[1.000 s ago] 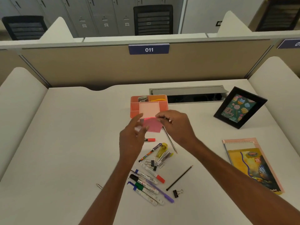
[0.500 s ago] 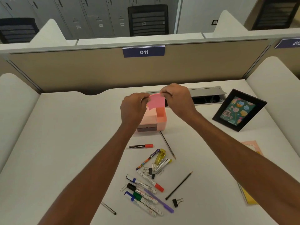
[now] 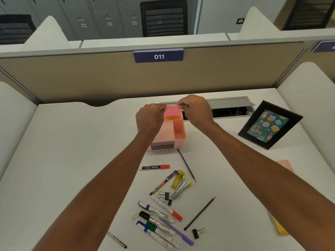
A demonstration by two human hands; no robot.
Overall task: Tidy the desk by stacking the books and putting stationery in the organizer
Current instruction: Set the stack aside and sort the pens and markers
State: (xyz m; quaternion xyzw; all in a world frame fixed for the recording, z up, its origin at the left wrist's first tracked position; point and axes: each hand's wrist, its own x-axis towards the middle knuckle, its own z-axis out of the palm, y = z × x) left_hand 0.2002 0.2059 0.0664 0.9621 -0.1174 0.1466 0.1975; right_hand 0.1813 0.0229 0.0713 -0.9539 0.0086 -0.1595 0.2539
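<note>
OK, both hands are up over the pink plastic desk organizer (image 3: 178,132), which sits mid-counter near the back. My left hand (image 3: 149,117) and right hand (image 3: 196,109) each pinch a top corner of the small pink sticky-note pad (image 3: 172,111), with the fingers curled in. The pad hangs upright between them, over the organizer's rear compartment. Yellow sheets (image 3: 172,118) show just under its lower edge; I can't tell if the pad touches them. The organizer's front-right compartment looks open, and there is a grey drawer front low on the near side.

Loose stationery lies on the white counter (image 3: 72,160), nearer me than the organizer:
- a black marker with a red cap (image 3: 155,167), lying alone just in front of the organizer
- a dark pencil (image 3: 186,165), its end close to the organizer's front corner
- a yellow-and-silver stapler (image 3: 179,184) beside a patterned purple-tipped pen (image 3: 163,182)
- a cluster of white markers (image 3: 159,223) with red, black, blue and green caps, a purple pen (image 3: 176,231) lying across them, and paper clips around it
- a second dark pencil (image 3: 199,213) to the right of the cluster
- a black binder clip (image 3: 196,232) near that pencil's lower end
- a thin dark pen (image 3: 117,240), apart at the near left

A black picture frame (image 3: 270,125) leans at the right. The books (image 3: 279,227) are at the right edge, mostly hidden by my right forearm.
</note>
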